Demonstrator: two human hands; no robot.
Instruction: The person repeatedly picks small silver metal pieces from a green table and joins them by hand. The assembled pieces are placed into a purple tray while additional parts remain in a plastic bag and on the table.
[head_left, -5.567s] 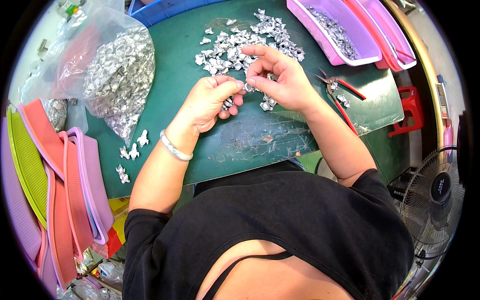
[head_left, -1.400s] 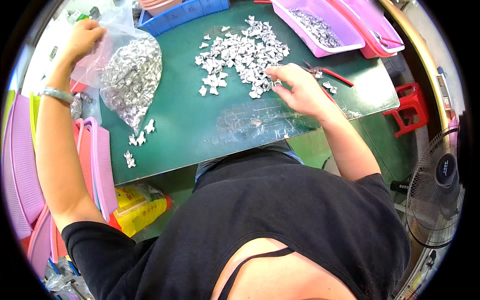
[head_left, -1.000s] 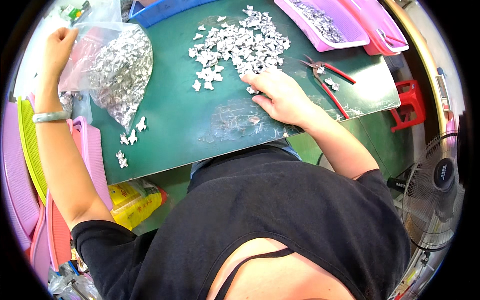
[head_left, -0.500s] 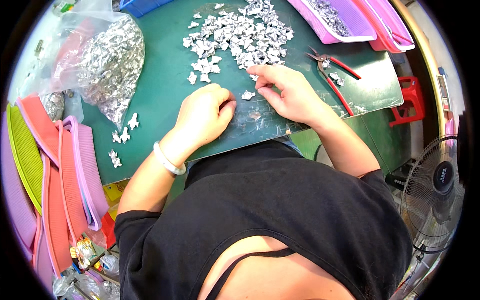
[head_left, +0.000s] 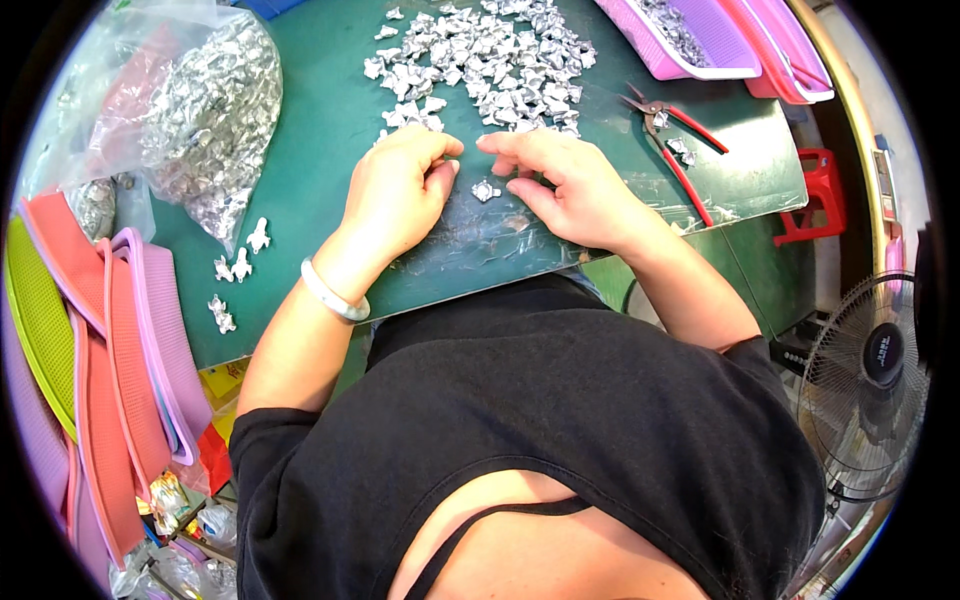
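Note:
My left hand [head_left: 402, 190], a pale bangle on its wrist, is over the green table at the near edge of a pile of small silver metal pieces [head_left: 530, 70]. Its fingers are loosely bent, thumb and forefinger a little apart, and no piece shows between them. Facing it, my right hand [head_left: 565, 188] is open, with forefinger and thumb well apart. One silver metal piece [head_left: 486, 191] lies on the tabletop between the hands, close to the right thumb. The undersides of both hands are hidden.
Red-handled pliers [head_left: 672, 150] lie right of my right hand. A clear bag of silver pieces [head_left: 215, 120] stands left, with several loose pieces [head_left: 240, 264] nearby. Pink baskets [head_left: 690, 55] are at the far right, stacked colored baskets [head_left: 130, 340] at left, a fan [head_left: 865, 385] at right.
My left hand has moved forward toward the pile, and its thumb and forefinger have parted slightly. My right hand's fingers have shifted a little left, nearer the left hand. The view has shifted slightly.

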